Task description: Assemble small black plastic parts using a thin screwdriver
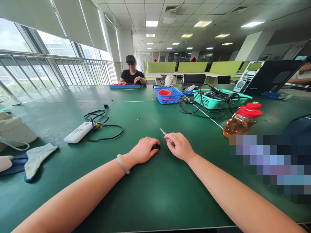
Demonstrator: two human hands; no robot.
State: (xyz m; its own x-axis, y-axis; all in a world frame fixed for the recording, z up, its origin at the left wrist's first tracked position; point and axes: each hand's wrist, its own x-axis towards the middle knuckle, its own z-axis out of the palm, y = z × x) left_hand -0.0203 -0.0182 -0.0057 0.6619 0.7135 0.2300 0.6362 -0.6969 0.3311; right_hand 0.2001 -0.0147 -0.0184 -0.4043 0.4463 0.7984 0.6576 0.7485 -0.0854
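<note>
My left hand [145,149], with a pale bangle at its wrist, is closed around a small black object [155,147] on the green tabletop. Palm and fingers hide most of that object, so its kind is unclear. Just to the right, my right hand [179,146] grips a small screwdriver [163,131] with a thin metal shaft and a see-through handle. Its tip points up and left, away from the black object. The two hands are close together but apart.
A white power bank [79,132] with a black cable lies left, beyond a white-and-blue cloth item [39,158]. Farther back are a blue basket [170,98], a green basket [211,102] of cables and a red-capped bottle [240,124]. Another person [131,76] sits across the table.
</note>
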